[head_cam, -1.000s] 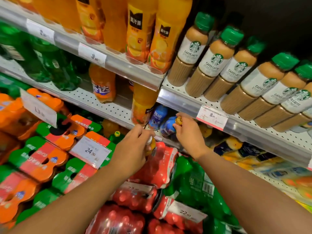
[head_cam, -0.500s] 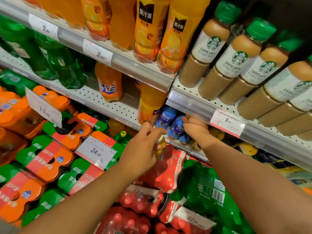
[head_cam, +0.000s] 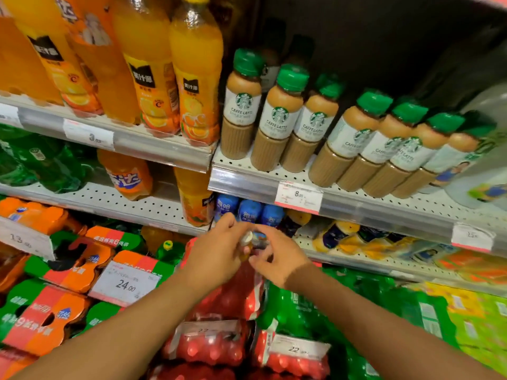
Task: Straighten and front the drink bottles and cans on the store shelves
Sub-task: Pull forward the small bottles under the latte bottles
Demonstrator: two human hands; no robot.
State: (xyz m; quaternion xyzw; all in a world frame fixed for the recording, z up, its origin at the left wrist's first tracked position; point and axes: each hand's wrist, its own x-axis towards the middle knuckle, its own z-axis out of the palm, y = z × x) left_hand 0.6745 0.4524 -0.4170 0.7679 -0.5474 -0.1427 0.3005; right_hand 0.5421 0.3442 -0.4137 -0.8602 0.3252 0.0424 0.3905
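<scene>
My left hand [head_cam: 219, 253] and my right hand [head_cam: 277, 259] meet in front of the lower shelf, both closed around one small bottle [head_cam: 251, 241] with a pale cap and a blue label. Just behind them stand three small blue-topped bottles [head_cam: 248, 211] at the shelf's front edge. To their right lie small yellow-and-dark bottles [head_cam: 337, 235], tipped over. Above, a row of green-capped latte bottles [head_cam: 279, 119] leans along the shelf. Tall orange juice bottles [head_cam: 197, 78] fill the upper left shelf.
A price rail [head_cam: 299, 196] with an 8.80 tag runs just over my hands. Below sit red multipacks [head_cam: 216, 349], green shrink-wrapped packs [head_cam: 299, 311] and orange-green can cartons [head_cam: 46, 316] with a 24.00 tag. An orange soda bottle [head_cam: 129, 176] stands on the left perforated shelf.
My right hand has drawn back out from under the shelf and joined my left hand on the small bottle. The view has tilted up toward the latte shelf.
</scene>
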